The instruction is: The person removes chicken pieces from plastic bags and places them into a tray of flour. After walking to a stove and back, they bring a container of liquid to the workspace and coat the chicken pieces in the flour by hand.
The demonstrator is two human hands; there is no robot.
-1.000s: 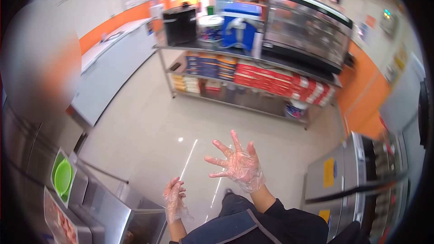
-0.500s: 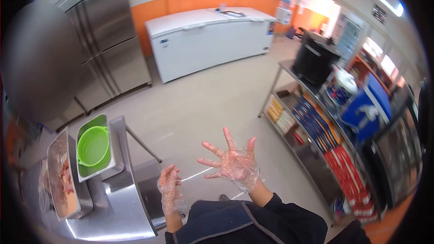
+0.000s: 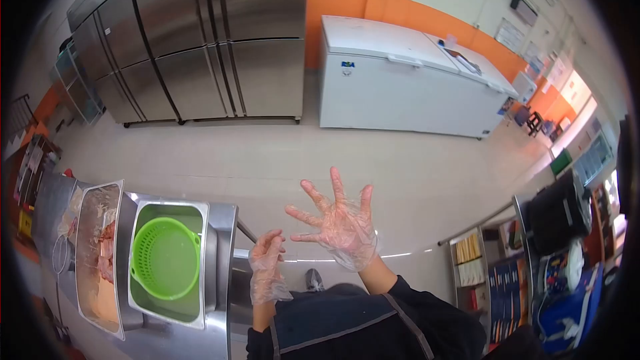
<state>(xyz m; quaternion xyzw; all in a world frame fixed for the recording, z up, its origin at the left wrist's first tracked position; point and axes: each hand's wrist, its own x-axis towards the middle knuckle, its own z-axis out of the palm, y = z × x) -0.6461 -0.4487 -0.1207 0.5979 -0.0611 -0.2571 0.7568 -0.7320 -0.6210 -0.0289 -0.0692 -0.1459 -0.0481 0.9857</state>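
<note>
2 hands in thin, clear plastic gloves are raised to the right of the bright green, round, perforated plastic basket (image 3: pixel 167 260), well apart from it. The right hand (image 3: pixel 340 227) faces palm toward the viewer, its 5 fingers spread wide. The left hand (image 3: pixel 268 260), nearer the basket, is half-open and seen from the side, fingers loosely bent rather than pressed together. The basket lies inside a rectangular stainless-steel pan (image 3: pixel 205 260). Just left of the basket, a long stainless-steel tray (image 3: pixel 93 227) contains raw, reddish meat (image 3: pixel 107 253). These 2 metal containers rest on a stainless-steel table (image 3: pixel 180 345). Beyond the basket, across the floor, rises a multi-door stainless-steel refrigerator (image 3: pixel 263 77); beyond it and to the right, a white chest freezer (image 3: pixel 413 93). Far right of the basket, a large black pot (image 3: pixel 559 213) tops a metal shelf unit (image 3: pixel 522 227).
</note>
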